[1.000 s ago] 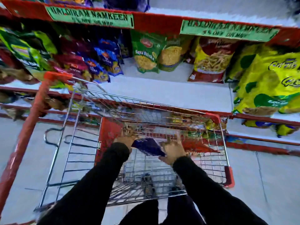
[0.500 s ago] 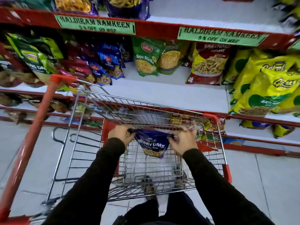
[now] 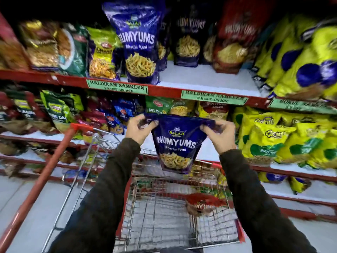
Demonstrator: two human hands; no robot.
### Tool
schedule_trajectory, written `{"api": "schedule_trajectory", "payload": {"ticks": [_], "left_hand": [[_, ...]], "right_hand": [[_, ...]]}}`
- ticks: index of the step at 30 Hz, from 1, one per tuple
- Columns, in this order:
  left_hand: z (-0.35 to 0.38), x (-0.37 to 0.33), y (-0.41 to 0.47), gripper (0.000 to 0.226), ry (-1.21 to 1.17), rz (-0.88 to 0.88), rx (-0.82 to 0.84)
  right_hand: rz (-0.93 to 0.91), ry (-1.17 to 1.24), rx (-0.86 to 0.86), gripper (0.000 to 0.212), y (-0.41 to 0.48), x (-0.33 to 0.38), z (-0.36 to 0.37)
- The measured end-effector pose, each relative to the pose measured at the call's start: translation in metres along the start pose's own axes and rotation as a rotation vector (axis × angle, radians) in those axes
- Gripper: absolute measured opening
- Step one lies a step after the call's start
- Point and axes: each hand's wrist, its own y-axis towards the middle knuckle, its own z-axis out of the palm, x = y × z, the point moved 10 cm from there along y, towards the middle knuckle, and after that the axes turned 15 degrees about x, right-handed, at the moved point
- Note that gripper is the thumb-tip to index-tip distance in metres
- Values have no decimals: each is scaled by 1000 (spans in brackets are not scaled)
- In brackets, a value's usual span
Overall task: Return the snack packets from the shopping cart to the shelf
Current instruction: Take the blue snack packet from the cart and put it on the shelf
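My left hand (image 3: 139,131) and right hand (image 3: 219,136) each pinched one top corner of a blue Numyums packet (image 3: 175,143), fingers clenched on the sealed edge. The packet hung upright between them, its printed face toward me, above the shopping cart (image 3: 175,212) and in front of the middle shelf (image 3: 206,152); it touched neither. Both forearms were in dark sleeves (image 3: 109,189) that reached forward over the cart's near edge.

A second snack packet, red (image 3: 204,203), lay in the wire basket toward its right side (its lettering was blurred, and only part could be read). The cart's red handle bar (image 3: 45,176) ran diagonally at lower left.

On the upper shelf (image 3: 209,79) a matching blue Numyums packet (image 3: 139,44) stood upright at the front edge, with further dark blue packets (image 3: 188,39) behind and to its right and a bare stretch of white shelf board before them. A red packet (image 3: 231,42) stood next on the right, and yellow packets with blue spots (image 3: 300,57) filled the far right. Green price labels (image 3: 117,88) were fixed along the red shelf rim. Yellow and green packets (image 3: 269,141) crowded the right of the middle shelf, well apart from the packet in my fingers.
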Motion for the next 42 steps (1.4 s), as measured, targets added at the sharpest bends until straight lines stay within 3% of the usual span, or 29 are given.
{"api": "schedule_trajectory", "payload": {"ticks": [2,5,7,10,12,15,16,18,21,23,29,33,37,40,42], "left_hand": [[3,-32,18,16,-94,58,-15],[10,-80,42,16,-281,117,-72],[13,-108,60,13,-356,146,-122],[14,-154,88,60,-416,226,-159],[17,-176,111,66,-450,243,-173],[20,-192,147,66,-480,219,-209],[21,-194,160,60,-479,197,-209],[20,-200,183,24,-471,168,-235],[19,-210,211,24,-417,126,-275],[18,-218,226,7,-424,153,-292],[23,-211,263,43,-492,143,-307],[24,-189,284,49,-458,62,-308],[28,-176,293,57,-326,31,-266],[49,-143,292,83,-205,-110,-130],[63,-110,291,107,-187,-218,-43]], "right_hand": [[-32,115,-77,44,16,21,-22],[-182,274,-48,5,40,70,-39],[-226,344,-64,16,54,99,-53],[-255,416,-47,12,86,130,-74],[-250,432,-38,8,111,145,-86],[-245,436,-47,11,147,160,-100],[-247,455,-41,13,159,166,-102],[-228,480,-36,17,184,170,-105],[-188,486,-75,19,218,169,-111],[-193,479,-139,15,237,166,-119],[-210,513,-123,25,289,151,-117],[-160,385,-85,9,325,112,-112],[-145,236,-56,47,316,108,-101],[93,185,206,84,311,71,-63],[120,186,313,108,307,47,-43]]}}
